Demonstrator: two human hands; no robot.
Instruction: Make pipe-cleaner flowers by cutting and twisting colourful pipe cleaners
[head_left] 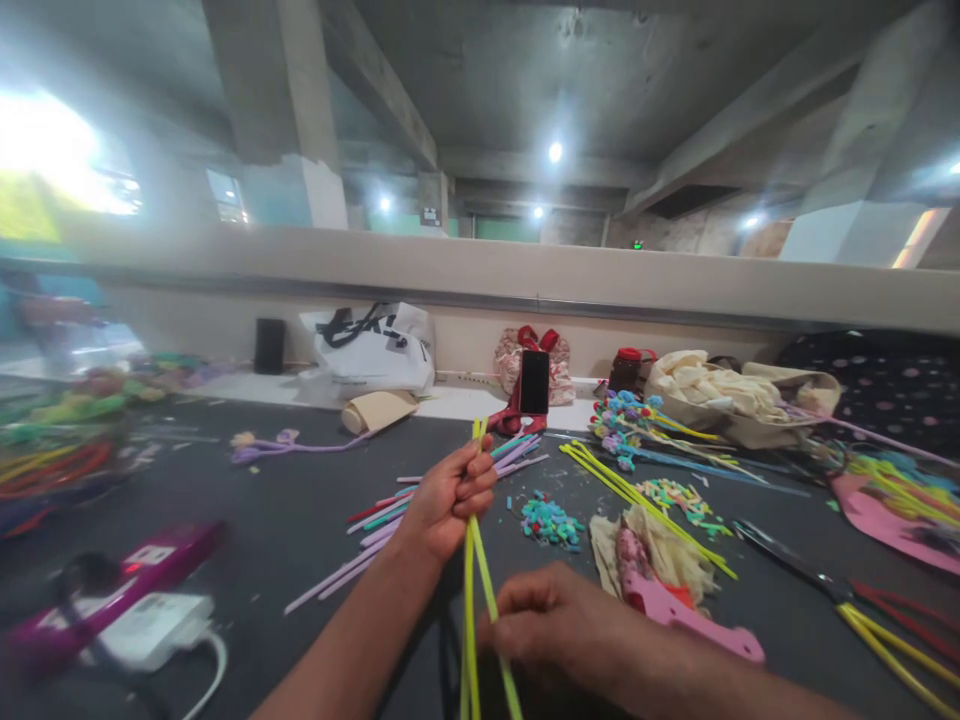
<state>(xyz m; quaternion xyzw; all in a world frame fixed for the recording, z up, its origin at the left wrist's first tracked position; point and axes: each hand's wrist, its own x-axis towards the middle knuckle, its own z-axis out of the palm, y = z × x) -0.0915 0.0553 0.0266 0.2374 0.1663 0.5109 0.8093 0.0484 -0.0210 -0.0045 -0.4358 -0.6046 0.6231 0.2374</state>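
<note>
My left hand (454,492) is closed around several yellow-green pipe cleaners (470,590), whose tips stick up just above the fingers. Below that fist the stems spread apart and run down out of the frame. My right hand (544,625), a little blurred, has its curled fingers on one of these stems lower down. Behind my left wrist lies a bunch of purple, teal and red pipe cleaners (356,570). More yellow pipe cleaners (645,500) lie loose beyond my right hand. A small heap of cut teal pieces (551,520) sits between them.
A pink glue gun (675,610) rests on a crumpled cloth (682,560). Scissors (787,565) lie at the right. A purple power strip (150,570) with a white charger (157,630) is at the left. A phone (534,382) stands at the back, near a white bag (375,350).
</note>
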